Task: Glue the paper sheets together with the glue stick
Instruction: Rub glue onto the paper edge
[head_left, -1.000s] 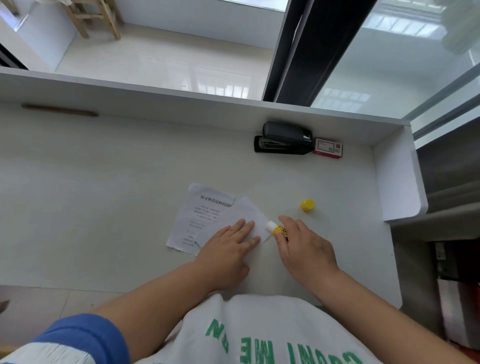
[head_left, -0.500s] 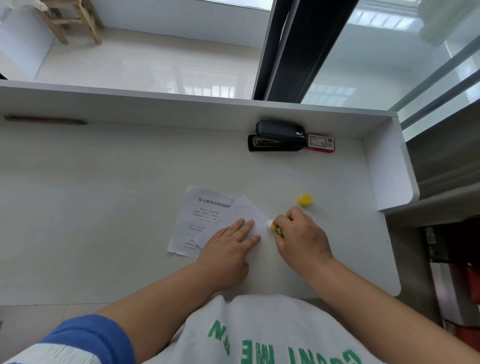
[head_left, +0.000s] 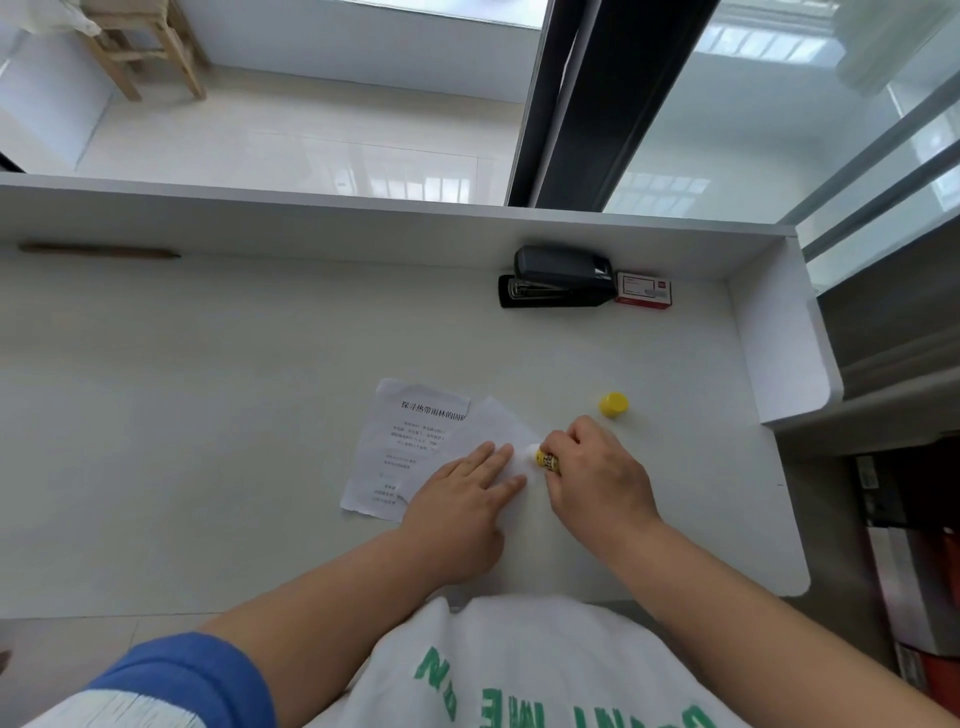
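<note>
— Where were your hands?

— My left hand lay flat, fingers straight, pressing the blank sheet on the desk. My right hand was curled tight round the glue stick.

— And the stick's tip?

— Its white end touched the blank sheet, just beside my left fingertips.

— The other paper?

— 1 printed sheet lay partly under the blank one. The yellow cap sat near my right hand, apart from it.

— Anything else?

— A stapler and a staple box touched at the back wall.
</note>
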